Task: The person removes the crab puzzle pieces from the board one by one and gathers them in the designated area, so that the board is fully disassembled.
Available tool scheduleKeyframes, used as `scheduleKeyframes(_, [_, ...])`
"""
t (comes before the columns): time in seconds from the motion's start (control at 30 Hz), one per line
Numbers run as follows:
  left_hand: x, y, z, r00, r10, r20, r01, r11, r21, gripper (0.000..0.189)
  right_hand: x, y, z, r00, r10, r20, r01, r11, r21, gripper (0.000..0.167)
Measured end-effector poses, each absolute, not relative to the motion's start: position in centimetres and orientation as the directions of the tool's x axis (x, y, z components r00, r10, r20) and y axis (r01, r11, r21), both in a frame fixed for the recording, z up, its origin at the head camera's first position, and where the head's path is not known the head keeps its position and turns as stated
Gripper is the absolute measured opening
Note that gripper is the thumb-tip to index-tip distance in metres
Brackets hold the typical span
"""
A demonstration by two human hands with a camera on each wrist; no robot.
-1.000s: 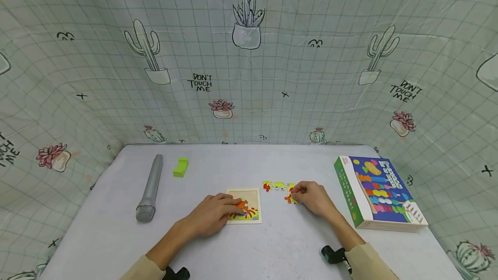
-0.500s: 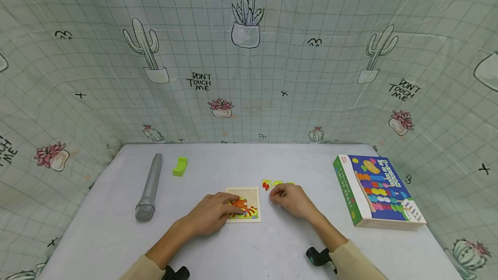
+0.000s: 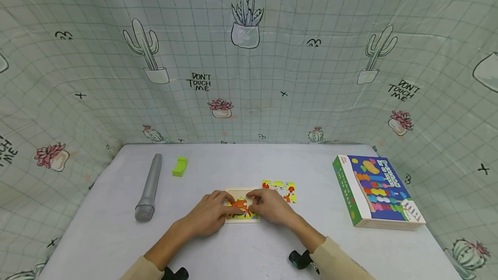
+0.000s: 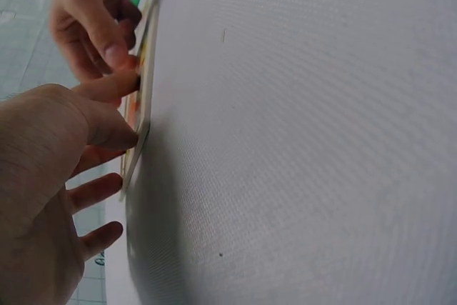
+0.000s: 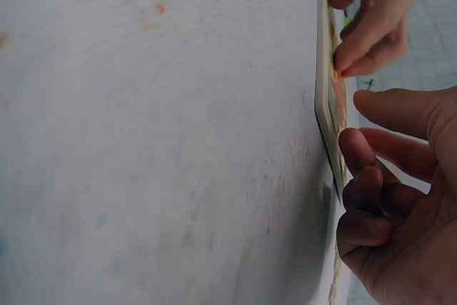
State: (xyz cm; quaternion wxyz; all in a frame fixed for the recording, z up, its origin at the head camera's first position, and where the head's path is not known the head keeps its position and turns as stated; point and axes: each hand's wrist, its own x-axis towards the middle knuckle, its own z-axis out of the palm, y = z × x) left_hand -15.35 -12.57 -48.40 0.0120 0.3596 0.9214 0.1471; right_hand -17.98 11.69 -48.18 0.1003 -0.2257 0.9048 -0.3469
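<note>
A small wooden jigsaw board (image 3: 243, 222) lies on the table in the head view, with an orange figure on the puzzle pieces (image 3: 239, 205) set in its lower part. My left hand (image 3: 206, 214) lies over its left side, thumb and index finger resting on the pieces. From the other side comes my right hand (image 3: 274, 207), fingertips right at the board's right edge. In the right wrist view a gap shows between this right hand's (image 5: 400, 169) thumb and index finger, with no piece visible there; its other fingers are curled. Loose jigsaw pieces (image 3: 278, 184) lie just beyond the right hand.
To the left lie a grey microphone (image 3: 149, 187) and a bright green block (image 3: 180, 167). A colourful game box (image 3: 383, 191) sits at the right. Behind the white table (image 3: 218, 249) hangs a gridded cloth (image 3: 272, 68) printed with cacti.
My right hand has moved left from the loose pieces to the board's right edge, its thumb and index finger now spread. The left hand stays on the board.
</note>
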Motion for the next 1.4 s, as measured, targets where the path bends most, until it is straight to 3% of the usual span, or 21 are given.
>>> scheduleKeyframes(0.23, [-15.3,-12.7,-48.2,-0.734,0.674,0.087,0.668,0.693,0.272,0.048,-18.3,10.7,-48.4,-0.870,-0.492,-0.035,-0.353,0.670,-0.653,0.035])
scheduleKeyframes(0.57, [-15.2,-12.7,-47.9,-0.720,0.689,0.084,0.686,0.688,0.237,0.050,-18.8,10.1,-48.5,-0.874,-0.482,-0.057,-0.334,0.683,-0.649,0.024])
scheduleKeyframes(1.4, [-15.3,-12.7,-48.2,-0.720,0.692,0.057,0.688,0.700,0.189,0.055,-18.6,9.7,-48.2,-0.894,-0.447,-0.031,-0.258,0.572,-0.779,0.014])
